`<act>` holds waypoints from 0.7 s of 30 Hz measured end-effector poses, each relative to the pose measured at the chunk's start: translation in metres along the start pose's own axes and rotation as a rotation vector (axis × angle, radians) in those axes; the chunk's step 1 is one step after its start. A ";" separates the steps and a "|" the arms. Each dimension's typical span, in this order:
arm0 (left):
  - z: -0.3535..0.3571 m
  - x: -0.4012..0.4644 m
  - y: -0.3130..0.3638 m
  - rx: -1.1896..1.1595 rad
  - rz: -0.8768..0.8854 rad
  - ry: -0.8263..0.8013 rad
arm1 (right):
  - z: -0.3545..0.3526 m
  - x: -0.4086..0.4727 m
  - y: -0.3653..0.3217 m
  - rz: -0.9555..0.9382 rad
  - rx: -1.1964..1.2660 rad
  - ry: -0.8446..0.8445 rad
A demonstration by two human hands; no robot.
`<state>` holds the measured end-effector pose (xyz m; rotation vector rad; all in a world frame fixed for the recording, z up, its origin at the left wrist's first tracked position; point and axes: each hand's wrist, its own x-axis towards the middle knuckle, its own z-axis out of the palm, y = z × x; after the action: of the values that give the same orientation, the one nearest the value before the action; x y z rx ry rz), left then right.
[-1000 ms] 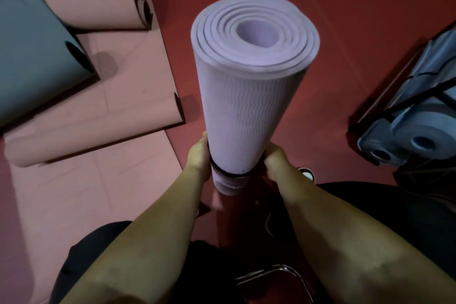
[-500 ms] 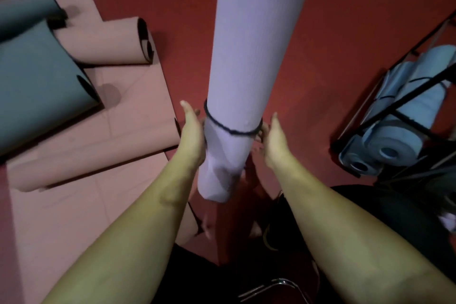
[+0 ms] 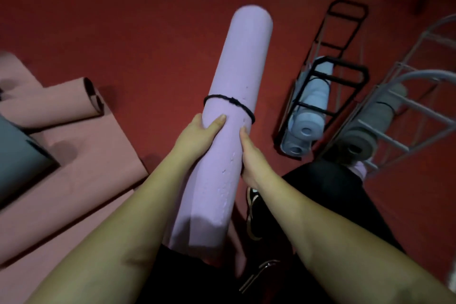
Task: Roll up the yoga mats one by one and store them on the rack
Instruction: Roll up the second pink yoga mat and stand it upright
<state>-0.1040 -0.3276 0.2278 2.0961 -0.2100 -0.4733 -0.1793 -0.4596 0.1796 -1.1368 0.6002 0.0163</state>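
Rolled lilac yoga mat (image 3: 230, 116) is held off the floor between both forearms, tilted, far end pointing up and away, near end low by the person's lap. A black cord (image 3: 229, 102) rings it about midway, knotted on top. Left hand (image 3: 197, 137) wraps the mat's left side just below the cord, thumb lying across the top, grip closed on the roll. Right hand (image 3: 249, 158) clasps the right side a little lower, thumb up along the mat, fingers hidden behind it, grip also on the roll.

Right of the mat stands a black wire rack (image 3: 330, 76), with pale blue rolled mats (image 3: 306, 128) stacked in its lower part, spiral ends facing the camera. Just beside it to the right is a light grey rack (image 3: 419, 106) holding a grey rolled mat (image 3: 357, 145).

Left of the held mat, pink mats (image 3: 81, 155) lie flat on the red floor (image 3: 160, 32), partly overlapping, one with its end curled into a loose roll (image 3: 54, 103). A dark grey mat (image 3: 17, 155) overlaps them at the left edge. Dark trousers and a black shoe (image 3: 251, 212) show below the right arm.
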 end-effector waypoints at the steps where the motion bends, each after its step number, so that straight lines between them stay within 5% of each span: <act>1: 0.008 -0.002 0.006 0.033 0.009 -0.040 | -0.010 -0.008 0.001 0.024 0.026 0.010; 21: 0.117 -0.021 0.110 0.360 0.059 -0.536 | -0.124 -0.096 -0.023 0.197 0.360 0.260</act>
<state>-0.1679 -0.4711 0.2696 2.2572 -0.7095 -1.0197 -0.3080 -0.5476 0.2079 -0.7315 0.9058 -0.0693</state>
